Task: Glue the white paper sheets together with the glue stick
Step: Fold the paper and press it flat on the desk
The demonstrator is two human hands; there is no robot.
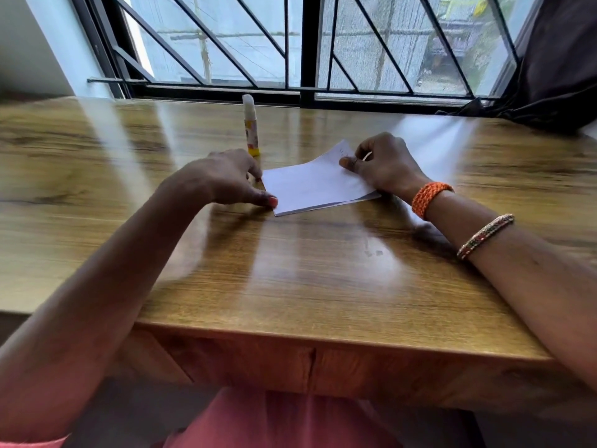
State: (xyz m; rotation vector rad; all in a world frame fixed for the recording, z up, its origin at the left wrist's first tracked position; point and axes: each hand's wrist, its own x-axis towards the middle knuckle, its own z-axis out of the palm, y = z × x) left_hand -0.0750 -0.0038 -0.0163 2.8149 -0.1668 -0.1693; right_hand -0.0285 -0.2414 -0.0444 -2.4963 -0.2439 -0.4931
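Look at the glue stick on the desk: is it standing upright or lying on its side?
Upright. The glue stick stands on its yellow base on the desk, white end pointing up, just beyond the left hand, which is not holding it.

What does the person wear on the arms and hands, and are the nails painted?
The left hand is bare, its thumbnail painted reddish-pink; a pink sleeve edge shows near the elbow. The right hand has an orange braided band on the wrist and a thin, multicoloured beaded bangle further up the forearm.

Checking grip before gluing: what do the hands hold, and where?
Both hands, left and right, pinch the white paper sheets at opposite side edges.
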